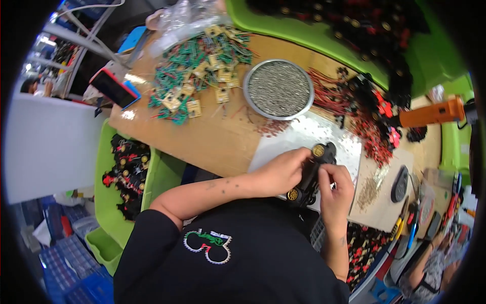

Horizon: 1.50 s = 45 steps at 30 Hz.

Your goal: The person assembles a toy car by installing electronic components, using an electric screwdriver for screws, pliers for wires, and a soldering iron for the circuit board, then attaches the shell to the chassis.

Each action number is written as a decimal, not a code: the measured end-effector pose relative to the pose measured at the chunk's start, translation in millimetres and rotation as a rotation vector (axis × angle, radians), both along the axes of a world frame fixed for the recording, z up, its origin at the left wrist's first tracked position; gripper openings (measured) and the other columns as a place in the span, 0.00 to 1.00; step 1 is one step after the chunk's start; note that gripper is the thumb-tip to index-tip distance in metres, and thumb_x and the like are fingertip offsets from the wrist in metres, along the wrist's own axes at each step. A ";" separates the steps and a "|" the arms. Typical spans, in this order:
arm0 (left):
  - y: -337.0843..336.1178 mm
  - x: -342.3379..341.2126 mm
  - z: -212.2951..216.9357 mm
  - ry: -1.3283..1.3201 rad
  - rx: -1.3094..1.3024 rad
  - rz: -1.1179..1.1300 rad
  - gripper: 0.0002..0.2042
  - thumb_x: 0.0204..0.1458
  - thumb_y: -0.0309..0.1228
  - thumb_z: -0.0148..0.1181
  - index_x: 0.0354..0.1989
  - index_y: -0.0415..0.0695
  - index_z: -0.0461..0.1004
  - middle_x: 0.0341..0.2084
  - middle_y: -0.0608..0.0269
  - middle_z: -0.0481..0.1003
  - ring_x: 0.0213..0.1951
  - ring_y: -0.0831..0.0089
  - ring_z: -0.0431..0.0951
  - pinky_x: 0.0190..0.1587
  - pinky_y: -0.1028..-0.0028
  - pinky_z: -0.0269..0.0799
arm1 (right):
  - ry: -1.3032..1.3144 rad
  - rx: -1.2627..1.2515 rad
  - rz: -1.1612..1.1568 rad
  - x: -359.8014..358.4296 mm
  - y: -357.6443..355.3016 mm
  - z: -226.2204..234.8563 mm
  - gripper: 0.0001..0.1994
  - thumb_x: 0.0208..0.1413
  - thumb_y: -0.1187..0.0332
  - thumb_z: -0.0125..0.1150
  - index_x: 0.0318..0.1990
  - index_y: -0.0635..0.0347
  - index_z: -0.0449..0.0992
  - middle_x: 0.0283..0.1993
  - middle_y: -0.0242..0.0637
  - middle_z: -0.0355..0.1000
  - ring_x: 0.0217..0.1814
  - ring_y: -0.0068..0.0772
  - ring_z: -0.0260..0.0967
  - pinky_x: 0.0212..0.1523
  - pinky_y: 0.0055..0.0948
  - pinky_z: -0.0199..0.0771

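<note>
A black toy car chassis [310, 178] with gold-spoked wheels is tilted over the white board [273, 147], in front of my body. Its left side is gripped by my left hand [283, 175], with the fingertips close to the upper gold wheel. My right hand [337, 188] is at the chassis's right edge, thumb and fingers curled together in a pinch. What that pinch holds, if anything, is hidden. Just beyond the board stands a round metal bowl [246, 93] full of small silvery screws or pins. Small red pieces [273, 127] lie between bowl and board.
Circuit boards with green wires [190, 76] are heaped at the far left. Red and black wires [372, 134] lie right of the board. An orange-handled tool [430, 112] juts in from the right. Green bins [106, 187] of black parts stand left and at the back.
</note>
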<state>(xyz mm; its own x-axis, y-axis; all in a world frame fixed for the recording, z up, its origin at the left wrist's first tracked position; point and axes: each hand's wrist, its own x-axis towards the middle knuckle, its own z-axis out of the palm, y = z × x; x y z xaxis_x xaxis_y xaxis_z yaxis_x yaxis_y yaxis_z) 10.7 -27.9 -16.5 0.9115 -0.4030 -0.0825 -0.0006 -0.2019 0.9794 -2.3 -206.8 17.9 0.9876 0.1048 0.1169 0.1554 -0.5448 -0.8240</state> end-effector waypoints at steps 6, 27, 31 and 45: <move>8.9 2.0 27.6 -0.212 0.065 0.018 0.09 0.56 0.23 0.57 0.44 0.38 0.68 0.34 0.53 0.76 0.39 0.58 0.80 0.39 0.64 0.74 | 0.021 0.002 0.055 4.9 -7.7 10.0 0.11 0.50 0.74 0.68 0.39 0.65 0.75 0.31 0.34 0.70 0.35 0.27 0.67 0.40 0.26 0.67; 139.7 23.5 -2.2 -0.373 1.279 0.632 0.14 0.52 0.41 0.63 0.30 0.42 0.71 0.30 0.53 0.76 0.33 0.51 0.76 0.36 0.58 0.71 | 0.053 -0.603 -0.026 1.5 -15.9 -5.3 0.11 0.60 0.65 0.59 0.31 0.66 0.75 0.26 0.49 0.72 0.28 0.46 0.71 0.31 0.40 0.69; 133.7 27.6 10.1 -0.343 0.965 0.620 0.12 0.55 0.38 0.59 0.30 0.41 0.72 0.27 0.51 0.75 0.34 0.52 0.76 0.37 0.59 0.70 | 0.056 -0.593 -0.130 -4.1 -24.0 16.4 0.09 0.57 0.67 0.62 0.28 0.62 0.74 0.28 0.45 0.73 0.28 0.50 0.72 0.29 0.42 0.70; 40.4 0.9 68.9 -0.460 0.197 0.017 0.12 0.51 0.25 0.65 0.43 0.38 0.73 0.36 0.56 0.74 0.36 0.64 0.73 0.42 0.70 0.69 | 0.360 0.533 -0.024 -6.8 -68.9 41.8 0.05 0.57 0.75 0.61 0.39 0.64 0.79 0.32 0.35 0.78 0.28 0.20 0.74 0.30 0.23 0.74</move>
